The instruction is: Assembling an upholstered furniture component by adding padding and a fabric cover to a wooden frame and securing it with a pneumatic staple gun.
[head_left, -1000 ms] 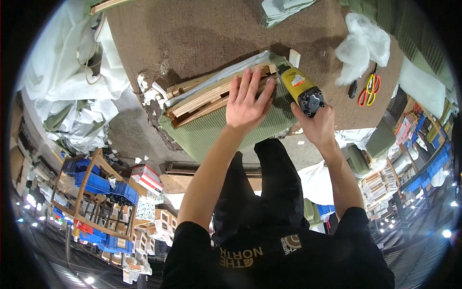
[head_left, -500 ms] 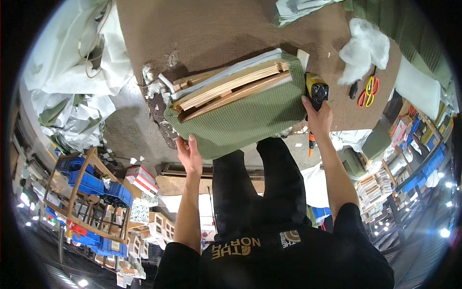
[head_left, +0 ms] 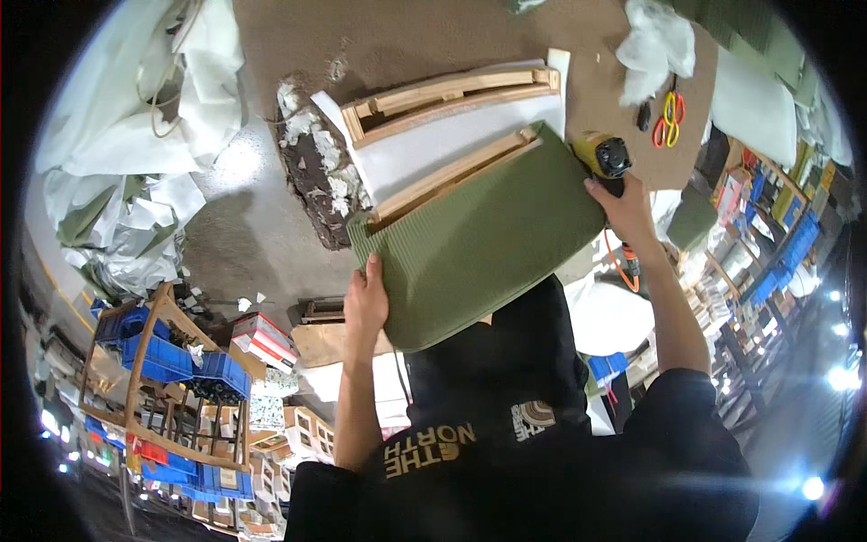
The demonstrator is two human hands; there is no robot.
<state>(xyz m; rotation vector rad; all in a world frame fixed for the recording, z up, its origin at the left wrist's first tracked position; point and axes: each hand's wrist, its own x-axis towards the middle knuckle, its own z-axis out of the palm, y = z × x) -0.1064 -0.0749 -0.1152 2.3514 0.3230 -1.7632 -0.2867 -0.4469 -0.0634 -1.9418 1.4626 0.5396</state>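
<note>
A green ribbed-fabric upholstered panel is tilted in front of my body, its wooden frame edge showing along the far side. My left hand grips its near left corner, thumb on top of the fabric. My right hand is at the right end, closed round the handle of a yellow and black staple gun, with the thumb against the panel. An orange hose hangs below that hand. Just beyond the panel, a bare curved wooden frame lies with white padding on the table.
The brown table has a worn left edge with torn white stuffing. Red and yellow scissors and white wadding lie at the right. White sheeting hangs at the left. Blue bins sit on a rack lower left.
The panel has come toward me and tipped, so more of its green face shows and it has separated from the wooden frame behind. My right hand and the staple gun moved right with it.
</note>
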